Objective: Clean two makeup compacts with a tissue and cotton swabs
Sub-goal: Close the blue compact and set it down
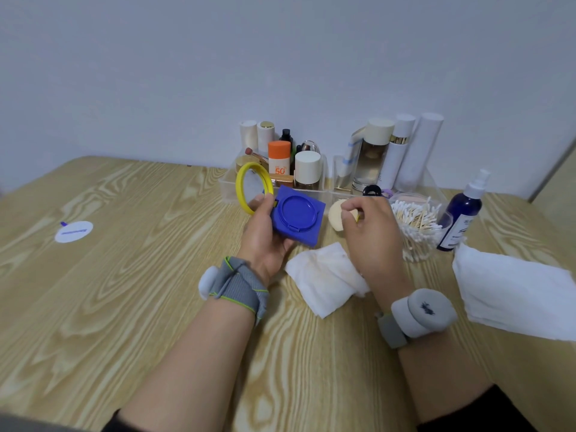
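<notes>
My left hand [265, 235] grips an open blue square compact [299, 218] just above the table; its yellow-rimmed round mirror lid [252, 190] stands up on the left. My right hand [371, 232] pinches a round beige sponge puff [336, 217] just right of the compact. A used, stained tissue [324, 275] lies on the table under both hands. A clear tub of cotton swabs [417, 226] stands to the right of my right hand. Only one compact is visible.
Clear organisers [227, 185] with bottles and tubes line the wall behind. A dark blue spray bottle [461, 219] stands at the right, with folded white tissues [514, 294] in front of it. A round white sticker [74, 232] lies far left on the wooden table [124, 275].
</notes>
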